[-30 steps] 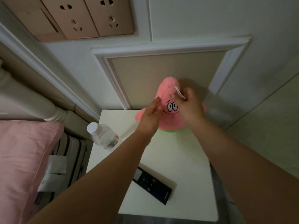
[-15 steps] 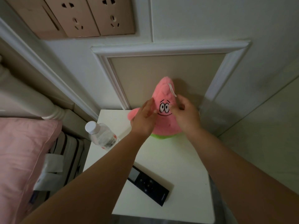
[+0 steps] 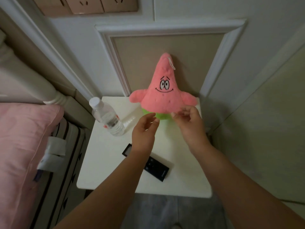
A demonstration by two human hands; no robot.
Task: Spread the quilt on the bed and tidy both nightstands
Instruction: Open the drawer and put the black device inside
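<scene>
A pink star plush toy (image 3: 163,90) with green shorts stands upright at the back of the white nightstand (image 3: 102,171), leaning on the wall panel. My left hand (image 3: 143,134) hovers just below the toy with fingers apart and holds nothing. My right hand (image 3: 191,126) is beside it, fingertips at the toy's lower edge, fingers loosely spread. A clear water bottle (image 3: 107,118) with a white cap stands on the left of the nightstand. A black remote (image 3: 156,167) lies flat near the front, partly hidden by my left forearm.
The bed with a pink quilt (image 3: 21,146) and a striped mattress side (image 3: 66,162) lies left of the nightstand. A white bedpost (image 3: 33,83) rises behind it. Wall sockets (image 3: 99,4) sit above. Grey floor (image 3: 165,212) shows in front of the nightstand.
Both hands have let go of the plush toy and drawn back toward me. The toy now stands upright with its pointed top straightened.
</scene>
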